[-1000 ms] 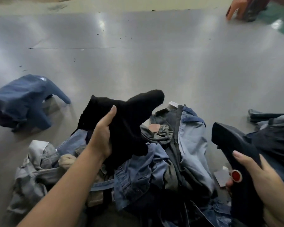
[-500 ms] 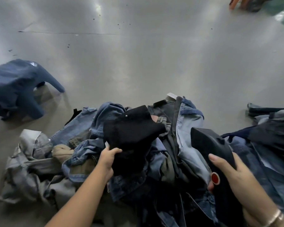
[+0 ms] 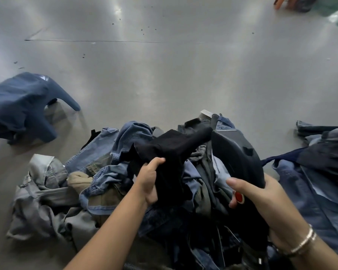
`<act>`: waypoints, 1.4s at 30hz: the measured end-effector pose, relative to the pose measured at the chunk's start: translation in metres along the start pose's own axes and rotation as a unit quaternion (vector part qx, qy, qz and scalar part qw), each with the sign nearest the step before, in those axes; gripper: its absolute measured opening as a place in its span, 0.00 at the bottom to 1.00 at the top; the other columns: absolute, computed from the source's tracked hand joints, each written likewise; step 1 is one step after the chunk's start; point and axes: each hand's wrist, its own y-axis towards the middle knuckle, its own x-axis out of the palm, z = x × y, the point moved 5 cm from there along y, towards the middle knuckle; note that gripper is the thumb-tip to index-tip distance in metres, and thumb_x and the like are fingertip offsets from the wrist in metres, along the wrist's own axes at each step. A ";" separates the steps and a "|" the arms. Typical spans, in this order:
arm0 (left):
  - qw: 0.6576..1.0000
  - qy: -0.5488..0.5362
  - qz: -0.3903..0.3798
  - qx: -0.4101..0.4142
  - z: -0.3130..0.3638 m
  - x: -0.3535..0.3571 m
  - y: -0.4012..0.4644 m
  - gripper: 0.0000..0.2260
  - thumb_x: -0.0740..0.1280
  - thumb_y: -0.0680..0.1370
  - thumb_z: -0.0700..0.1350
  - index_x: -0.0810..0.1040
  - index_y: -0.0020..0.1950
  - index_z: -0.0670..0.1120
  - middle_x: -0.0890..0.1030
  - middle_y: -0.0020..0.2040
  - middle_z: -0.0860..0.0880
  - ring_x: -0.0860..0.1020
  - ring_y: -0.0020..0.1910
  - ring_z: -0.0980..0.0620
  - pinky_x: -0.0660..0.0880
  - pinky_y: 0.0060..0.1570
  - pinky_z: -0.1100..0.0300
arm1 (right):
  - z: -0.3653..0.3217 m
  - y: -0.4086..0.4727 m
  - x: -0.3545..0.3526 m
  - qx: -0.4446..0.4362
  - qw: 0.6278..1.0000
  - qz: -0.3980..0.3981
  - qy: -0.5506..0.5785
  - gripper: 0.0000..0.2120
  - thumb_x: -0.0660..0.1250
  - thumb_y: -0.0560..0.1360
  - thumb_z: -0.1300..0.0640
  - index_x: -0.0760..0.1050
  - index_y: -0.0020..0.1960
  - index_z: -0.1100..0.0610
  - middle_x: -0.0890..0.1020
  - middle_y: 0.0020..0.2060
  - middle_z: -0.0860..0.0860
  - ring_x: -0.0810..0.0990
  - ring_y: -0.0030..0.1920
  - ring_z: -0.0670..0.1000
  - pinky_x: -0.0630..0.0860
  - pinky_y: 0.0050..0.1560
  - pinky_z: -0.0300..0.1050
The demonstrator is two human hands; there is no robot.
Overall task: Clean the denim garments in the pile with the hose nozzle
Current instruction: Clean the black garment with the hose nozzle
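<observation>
Head view looks down on one big pile of denim garments (image 3: 113,184) heaped on a grey floor (image 3: 183,78). I take the pile as the landmark. The garments in it overlap too much to count exactly; several blue, grey and tan pieces show, among them a pale grey pair (image 3: 41,191) at its left edge.

One black garment (image 3: 170,151) sits on top of the pile at its middle. The left hand (image 3: 149,184) grips it, thumb and fingers curled round a bunched fold, so the cloth stands up above the heap.

One black hose nozzle (image 3: 236,152) is held just right of the black garment, over the right part of the pile, its broad head pointing away from the person and close to the raised cloth; whether they touch I cannot tell. The right hand (image 3: 261,199) holds the nozzle's handle, fingers wrapped round it, thumb stretched along its left side above a single red button (image 3: 239,196). Two thin bracelets (image 3: 300,244) ring that wrist. A short ribbed piece of hose (image 3: 131,266) shows at the near edge of the pile.

Left of the pile and well apart lies one dark blue garment (image 3: 23,106), alone on the floor. Right of the pile is a second heap of blue denim (image 3: 320,172). Far beyond the pile, at the upper right, stands something orange-brown (image 3: 285,2), cut off by the frame.
</observation>
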 end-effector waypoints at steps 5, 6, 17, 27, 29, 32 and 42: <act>0.999 0.025 -0.023 0.018 -0.017 0.009 -0.010 0.08 0.64 0.77 0.36 0.80 0.54 0.39 0.84 0.43 0.41 0.83 0.40 0.44 0.81 0.41 0.53 | 0.017 0.010 0.004 0.014 0.999 0.026 -0.020 0.08 0.74 0.69 0.58 0.75 0.41 0.58 0.76 0.25 0.52 0.79 0.28 0.51 0.75 0.32 0.46; 0.999 0.028 -0.030 0.010 -0.024 0.011 -0.014 0.08 0.64 0.76 0.35 0.80 0.52 0.40 0.84 0.42 0.42 0.83 0.39 0.45 0.81 0.39 0.54 | 0.022 0.013 0.005 0.023 0.999 0.035 -0.021 0.08 0.74 0.69 0.59 0.75 0.41 0.58 0.76 0.25 0.51 0.79 0.28 0.50 0.75 0.32 0.46; 0.986 -0.076 -0.069 -0.132 -0.099 0.027 -0.070 0.19 0.66 0.72 0.52 0.82 0.57 0.41 0.82 0.56 0.38 0.80 0.55 0.39 0.77 0.57 0.47 | 0.074 0.034 0.036 0.025 0.981 0.020 -0.189 0.30 0.77 0.62 0.65 0.73 0.62 0.58 0.83 0.50 0.51 0.81 0.52 0.49 0.76 0.59 0.49; 0.996 -0.053 -0.054 -0.054 -0.092 0.020 -0.062 0.16 0.61 0.77 0.46 0.79 0.60 0.40 0.82 0.56 0.39 0.82 0.54 0.43 0.81 0.46 0.54 | 0.071 0.032 0.043 -0.054 0.956 0.024 -0.287 0.28 0.73 0.64 0.61 0.72 0.63 0.51 0.81 0.44 0.45 0.80 0.47 0.48 0.70 0.42 0.27; 0.996 -0.039 -0.068 -0.042 -0.090 0.021 -0.062 0.16 0.61 0.77 0.46 0.78 0.60 0.40 0.82 0.55 0.40 0.82 0.54 0.44 0.81 0.45 0.56 | 0.067 0.034 0.040 -0.077 0.953 0.044 -0.291 0.29 0.72 0.64 0.62 0.72 0.64 0.52 0.83 0.46 0.48 0.81 0.49 0.50 0.74 0.47 0.37; 0.996 -0.023 -0.074 -0.032 -0.086 0.023 -0.061 0.15 0.63 0.75 0.46 0.81 0.57 0.42 0.83 0.55 0.41 0.82 0.53 0.45 0.80 0.43 0.58 | 0.062 0.036 0.040 -0.089 0.949 0.056 -0.296 0.28 0.72 0.64 0.62 0.72 0.64 0.52 0.82 0.44 0.49 0.81 0.48 0.51 0.73 0.47 0.39; 0.987 -0.063 0.000 -0.148 -0.071 -0.004 -0.040 0.15 0.65 0.76 0.50 0.85 0.49 0.40 0.85 0.46 0.41 0.84 0.39 0.44 0.80 0.38 0.56 | 0.060 0.028 0.055 -0.110 0.955 -0.041 -0.272 0.27 0.71 0.64 0.65 0.71 0.59 0.46 0.80 0.41 0.40 0.78 0.43 0.35 0.69 0.42 0.25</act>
